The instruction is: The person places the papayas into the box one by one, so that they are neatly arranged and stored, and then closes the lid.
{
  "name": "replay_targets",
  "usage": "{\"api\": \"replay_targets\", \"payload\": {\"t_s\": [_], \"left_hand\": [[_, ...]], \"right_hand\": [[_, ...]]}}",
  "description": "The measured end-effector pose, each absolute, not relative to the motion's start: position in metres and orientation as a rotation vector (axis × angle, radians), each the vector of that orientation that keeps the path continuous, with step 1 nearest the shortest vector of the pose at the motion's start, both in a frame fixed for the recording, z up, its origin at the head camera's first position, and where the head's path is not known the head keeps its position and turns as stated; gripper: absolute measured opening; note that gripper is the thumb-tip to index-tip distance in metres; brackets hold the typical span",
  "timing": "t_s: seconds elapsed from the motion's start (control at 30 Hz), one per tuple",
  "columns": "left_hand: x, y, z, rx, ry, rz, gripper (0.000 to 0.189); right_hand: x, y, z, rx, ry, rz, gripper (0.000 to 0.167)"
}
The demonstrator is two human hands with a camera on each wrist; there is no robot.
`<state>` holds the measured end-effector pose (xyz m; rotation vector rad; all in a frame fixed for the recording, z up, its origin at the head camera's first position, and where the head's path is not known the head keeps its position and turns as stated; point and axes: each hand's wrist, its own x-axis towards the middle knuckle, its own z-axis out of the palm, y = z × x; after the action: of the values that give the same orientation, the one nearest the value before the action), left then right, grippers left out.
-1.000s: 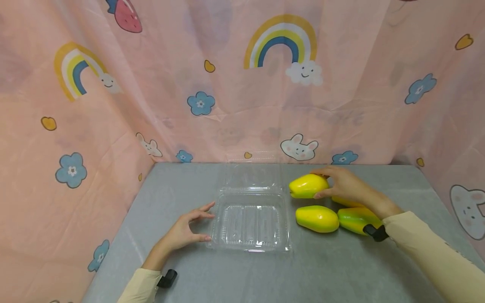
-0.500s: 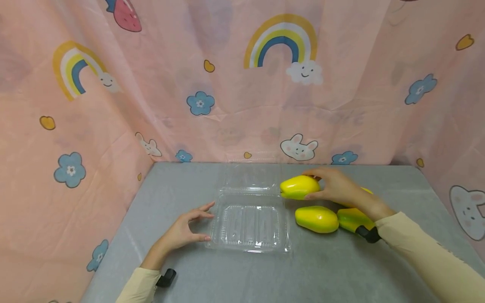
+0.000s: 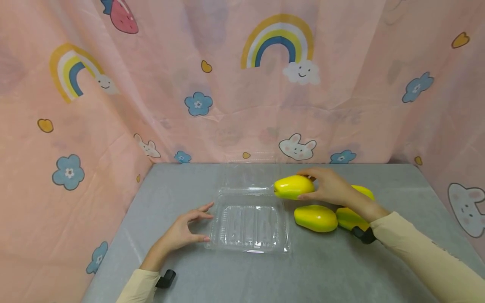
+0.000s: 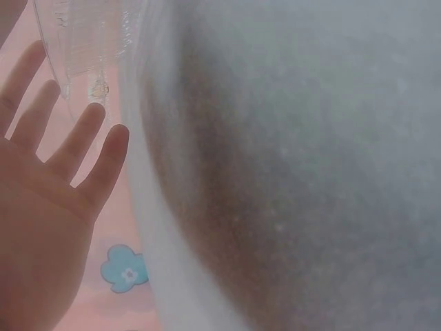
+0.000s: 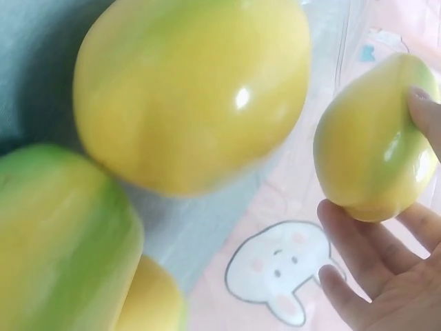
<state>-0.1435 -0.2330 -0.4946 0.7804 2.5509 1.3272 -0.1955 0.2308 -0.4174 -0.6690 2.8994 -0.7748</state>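
My right hand grips a yellow papaya, thumb on the near side and fingers on the far side, at the right edge of the clear plastic clamshell box. In the right wrist view the held papaya shows green streaks between thumb and fingers. To the left of the box, my left hand has its fingers spread, tips close to the box's left rim. The left wrist view shows those fingers extended and holding nothing. The box's lid is folded back behind its ribbed base.
A second papaya lies right of the box. Behind it are a greener papaya and another yellow one, both partly hidden by my right forearm. A pink printed curtain borders the grey table at the back and sides.
My right hand has carried its papaya leftward, up to the box's right edge, uncovering more of the yellow papaya behind. My left hand stays in place beside the box.
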Motion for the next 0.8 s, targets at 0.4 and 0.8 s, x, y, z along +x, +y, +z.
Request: {"api": "replay_targets", "payload": {"t_s": [0.4,0.8], "left_hand": [[-0.141,-0.231,-0.492,0.772,2.555,1.319,0.059],[-0.142,-0.232,-0.493,0.779,2.551,1.314,0.057]], "right_hand": [[-0.19,0.213,-0.414,-0.591,2.895,-0.811,0.079],[-0.187,0.189,-0.416,-0.569,2.864,-0.887,0.077]]}}
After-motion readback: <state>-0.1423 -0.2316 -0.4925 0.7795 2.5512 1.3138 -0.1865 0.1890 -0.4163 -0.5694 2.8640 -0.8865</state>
